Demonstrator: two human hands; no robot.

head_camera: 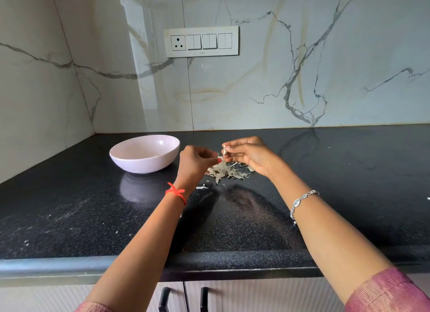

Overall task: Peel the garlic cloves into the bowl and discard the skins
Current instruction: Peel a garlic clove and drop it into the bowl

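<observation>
The work looks to be well under way, though I cannot say it is near the end. A loose heap of skins [224, 171] lies on the dark desk [93, 207], just below both hands, so I judge that several cloves are already peeled. The skins are not yet discarded; that part of the task is left.

The right hand [249, 154] pinches one garlic clove [224, 150] between thumb and fingertips and holds it above the heap. The left hand [197, 160] has its fingers curled, and thumb and forefinger close on what seems to be a strip of skin [220, 157] at the lower end of that clove. This clove is in the middle of being peeled and has not gone to the bowl [139, 165].

The bowl stands on the desk to the left of the hands, apart from the heap. Inside it, near the bottom, there is something pale (probably peeled cloves), but the near wall hides most of the inside, so how many there are I cannot tell.

No unpeeled cloves can be made out anywhere on the desk; some may lie behind the hands or inside the heap. A stray flake [202, 187] lies alone, nearer to the person than the heap. How much skin is left on the held clove is too small to see.
</observation>
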